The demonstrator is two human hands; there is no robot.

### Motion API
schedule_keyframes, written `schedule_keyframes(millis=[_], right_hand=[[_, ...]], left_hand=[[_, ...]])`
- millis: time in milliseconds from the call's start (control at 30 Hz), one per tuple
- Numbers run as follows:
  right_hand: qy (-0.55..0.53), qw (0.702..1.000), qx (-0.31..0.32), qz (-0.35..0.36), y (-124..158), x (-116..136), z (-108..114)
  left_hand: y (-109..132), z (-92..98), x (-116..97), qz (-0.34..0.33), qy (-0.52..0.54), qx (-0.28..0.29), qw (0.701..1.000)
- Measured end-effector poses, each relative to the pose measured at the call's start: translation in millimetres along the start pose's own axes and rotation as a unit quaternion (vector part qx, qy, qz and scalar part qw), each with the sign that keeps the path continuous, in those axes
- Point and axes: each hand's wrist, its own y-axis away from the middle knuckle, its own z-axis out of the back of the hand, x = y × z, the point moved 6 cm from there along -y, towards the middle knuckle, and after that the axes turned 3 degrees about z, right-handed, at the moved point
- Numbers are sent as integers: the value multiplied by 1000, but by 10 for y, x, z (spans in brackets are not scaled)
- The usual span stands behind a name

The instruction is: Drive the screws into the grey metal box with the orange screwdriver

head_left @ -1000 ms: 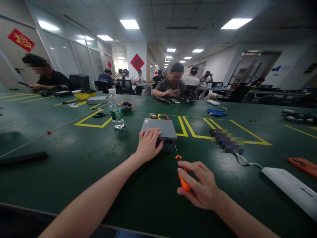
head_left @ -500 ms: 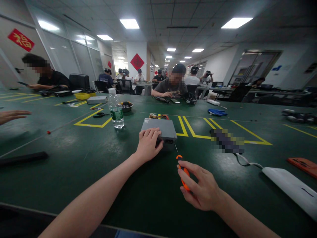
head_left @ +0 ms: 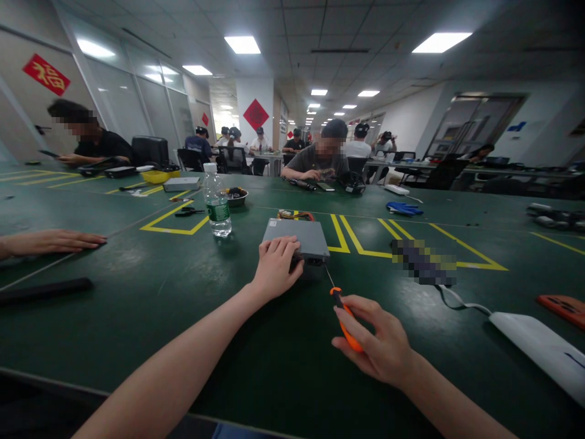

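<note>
A grey metal computer power supply (head_left: pixel 307 236) lies on the green table in front of me, with coloured cables (head_left: pixel 297 216) at its far side. My left hand (head_left: pixel 280 263) grips its near left part, fingers over the top and thumb against the front face. In my right hand (head_left: pixel 377 338) is a screwdriver (head_left: pixel 348 326) with an orange and black handle. Its thin shaft slants up and left, and the tip is at the front right corner of the power supply. Whether the tip sits in a screw is too small to tell.
A water bottle (head_left: pixel 216 201) stands left of the power supply, a metal bowl (head_left: pixel 236 196) behind it. Rightward are a white power strip (head_left: pixel 539 347), an orange phone (head_left: pixel 564 308) and blue gloves (head_left: pixel 404 208). Another person's hand (head_left: pixel 59 241) rests at left, near a black bar (head_left: pixel 46 291).
The screwdriver handle and my right hand have shifted slightly right, while the tip stays near the corner. The other person's hand at left has reached further in and lies on the table.
</note>
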Motion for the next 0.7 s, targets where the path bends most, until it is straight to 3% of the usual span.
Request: schedule_keyframes(millis=[333,700], right_hand=[[38,998,-40,-4,26,-62,-24],[7,999,28,-34,35,-88,-135]], left_hand=[[-2,-5,-4,4,0,-1,1000],[1,1,-8,0,-2,-3,1000]])
